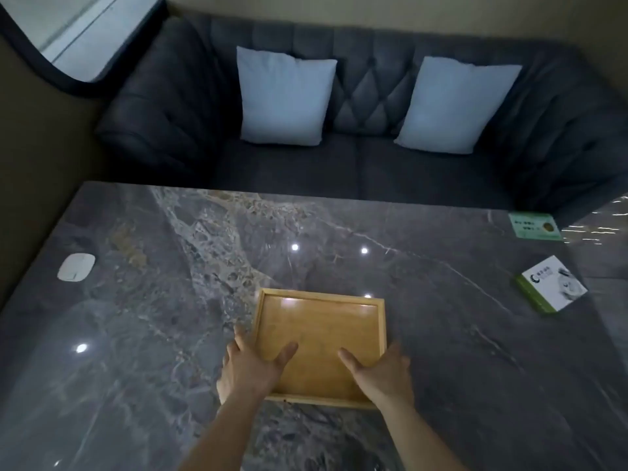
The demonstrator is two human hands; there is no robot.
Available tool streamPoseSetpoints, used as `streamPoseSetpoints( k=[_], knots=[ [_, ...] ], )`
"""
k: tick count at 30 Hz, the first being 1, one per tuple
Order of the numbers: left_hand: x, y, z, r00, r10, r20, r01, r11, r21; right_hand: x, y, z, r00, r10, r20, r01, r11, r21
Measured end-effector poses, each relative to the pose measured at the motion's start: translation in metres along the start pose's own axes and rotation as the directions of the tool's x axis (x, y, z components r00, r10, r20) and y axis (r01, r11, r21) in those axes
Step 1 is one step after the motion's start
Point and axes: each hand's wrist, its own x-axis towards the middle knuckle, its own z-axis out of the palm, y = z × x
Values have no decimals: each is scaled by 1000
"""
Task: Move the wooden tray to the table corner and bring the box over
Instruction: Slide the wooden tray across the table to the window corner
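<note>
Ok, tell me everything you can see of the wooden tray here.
The wooden tray is shallow, roughly square, light wood, with a thin raised rim and glossy empty floor. It lies flat on the marble table, near its front middle. The left hand and right hand grip its near corners, thumbs inside.

You are in a lounge or booth-like sitting room: a dark tufted sofa (356, 141) with two pale cushions (283, 96) faces your grey marble table (170, 283).
</note>
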Motion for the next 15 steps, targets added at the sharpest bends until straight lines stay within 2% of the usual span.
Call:
streamPoseSetpoints(
  k=[8,15],
  knots=[
    [13,-8,10,999,-42,12,40,996,79,15,2,11,995,68,-67,-77,987,-138],
    [30,-37,-36,994,-61,-96,61,998,6,-2,-45,27,995,-50,-86,29,972,-232]
  ],
)
